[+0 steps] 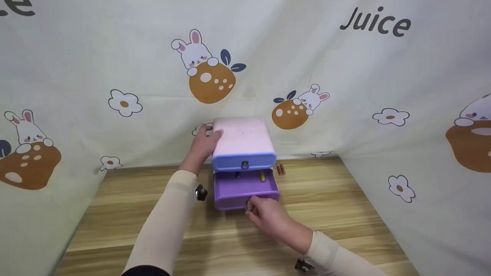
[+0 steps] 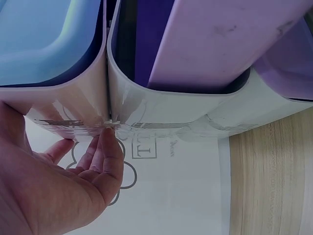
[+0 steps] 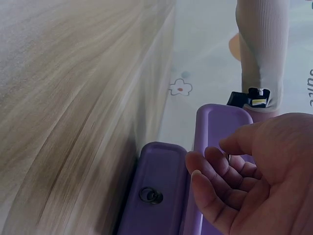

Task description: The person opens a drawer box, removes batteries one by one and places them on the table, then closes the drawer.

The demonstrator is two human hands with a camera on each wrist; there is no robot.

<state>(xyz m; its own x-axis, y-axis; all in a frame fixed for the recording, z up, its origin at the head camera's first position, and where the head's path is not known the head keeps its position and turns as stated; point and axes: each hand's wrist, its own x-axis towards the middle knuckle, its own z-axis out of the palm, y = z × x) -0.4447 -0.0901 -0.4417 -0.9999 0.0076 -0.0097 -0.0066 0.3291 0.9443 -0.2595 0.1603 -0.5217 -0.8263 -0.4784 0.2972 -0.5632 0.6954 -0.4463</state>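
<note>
From here I see pale cloth [image 1: 153, 57] rising behind the bench [image 1: 330, 214] and along both its sides, lightly creased. White rabbits with pink inner ears peer over spotted orange fruit [image 1: 209, 90] — one pair high at the back, a smaller one lower to its right, others on the side panels. Outlined flowers [image 1: 124, 103] with brown centres sit between them, and dark lettering [image 1: 373, 25] reads "Juice" — upper right. The bench shows streaky yellow-brown wood grain.

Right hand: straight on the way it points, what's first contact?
Likely the purple drawer front, just behind the ring in the right hand's fingers; the exact gap is hard to judge.
</note>
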